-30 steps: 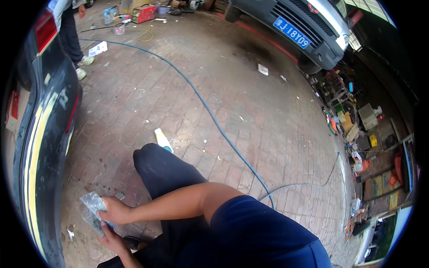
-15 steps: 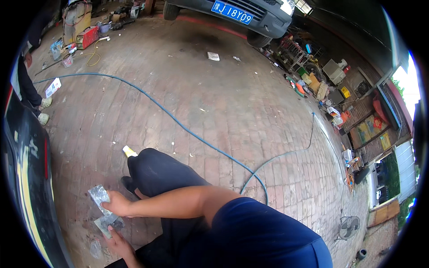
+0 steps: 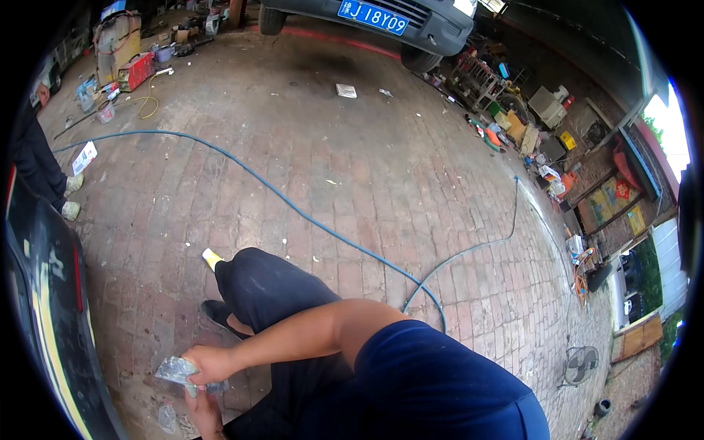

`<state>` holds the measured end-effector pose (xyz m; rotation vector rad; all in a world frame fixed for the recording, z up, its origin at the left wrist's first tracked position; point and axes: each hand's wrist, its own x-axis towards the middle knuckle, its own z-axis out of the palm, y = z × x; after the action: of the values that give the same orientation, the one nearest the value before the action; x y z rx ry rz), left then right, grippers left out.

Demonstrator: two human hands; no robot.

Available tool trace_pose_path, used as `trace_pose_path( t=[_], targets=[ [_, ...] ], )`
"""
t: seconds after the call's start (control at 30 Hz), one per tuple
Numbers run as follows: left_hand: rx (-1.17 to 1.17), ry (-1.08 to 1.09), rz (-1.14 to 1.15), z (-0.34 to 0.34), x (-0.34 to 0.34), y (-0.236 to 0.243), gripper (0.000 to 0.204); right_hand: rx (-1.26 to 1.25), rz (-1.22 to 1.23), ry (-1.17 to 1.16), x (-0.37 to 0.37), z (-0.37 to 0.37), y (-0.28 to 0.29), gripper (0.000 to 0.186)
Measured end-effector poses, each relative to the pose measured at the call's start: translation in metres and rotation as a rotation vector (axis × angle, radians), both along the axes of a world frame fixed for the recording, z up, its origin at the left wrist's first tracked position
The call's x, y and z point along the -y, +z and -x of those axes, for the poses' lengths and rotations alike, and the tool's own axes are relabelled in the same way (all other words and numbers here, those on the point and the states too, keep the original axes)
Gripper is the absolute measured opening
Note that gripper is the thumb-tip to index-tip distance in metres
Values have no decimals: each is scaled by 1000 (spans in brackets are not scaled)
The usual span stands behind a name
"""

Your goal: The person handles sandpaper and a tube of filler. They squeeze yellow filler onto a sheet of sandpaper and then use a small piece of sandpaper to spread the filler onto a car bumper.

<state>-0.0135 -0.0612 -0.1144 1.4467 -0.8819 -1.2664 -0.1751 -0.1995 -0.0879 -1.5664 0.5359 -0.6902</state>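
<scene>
At the lower left, my two hands are close together over the brick floor. My right hand (image 3: 209, 364) is closed on a crumpled clear plastic packet (image 3: 174, 369), which sticks out to the left of its fingers. Just below, my left hand (image 3: 203, 412) pinches the lower part of the same plastic, its thumb pointing up near the right fingers. A bit of the plastic shows to the right of my hands too. What the packet contains is too small to make out. Another piece of clear plastic (image 3: 167, 419) lies on the floor beside my left hand.
A dark car panel (image 3: 62, 323) with pale patches stands close at left. A blue hose (image 3: 279, 192) crosses the floor. A yellow-and-white tube (image 3: 211, 258) lies by my knee. A person's legs (image 3: 44, 158) are at far left, a van (image 3: 411, 29) ahead, a fan (image 3: 581, 365) at right.
My right hand has moved down to my left hand, and the plastic between them is bunched together instead of stretched out. The person at far left has shifted slightly in view.
</scene>
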Motion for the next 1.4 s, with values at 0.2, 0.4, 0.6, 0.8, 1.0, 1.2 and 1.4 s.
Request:
trace_pose_path(
  t=[0.2, 0.4, 0.6, 0.8, 1.0, 1.2, 1.4],
  targets=[
    [-307, 111, -49, -9, -6, 15, 52, -26, 122, 215, 16, -11, 25, 25],
    [-335, 365, 74, 10, 30, 30, 42, -120, -148, -362, 33, -28, 23, 17],
    [-189, 389, 148, -3, 4, 40, 32, -30, -456, -380, -4, -72, 32, 12],
    [-40, 367, 169, -19, -41, 22, 42, -176, -54, 18, -36, -91, 29, 18],
    [-216, 288, 201, -32, -66, 33, 44, -227, 38, 187, -59, -96, 35, 23],
    [-318, 327, 214, -36, -78, 28, 45, -209, -43, 329, -62, -101, 34, 26],
    [-415, 269, 100, -42, -95, 20, 47, -233, -125, 520, -62, -100, 37, 22]
  ],
)
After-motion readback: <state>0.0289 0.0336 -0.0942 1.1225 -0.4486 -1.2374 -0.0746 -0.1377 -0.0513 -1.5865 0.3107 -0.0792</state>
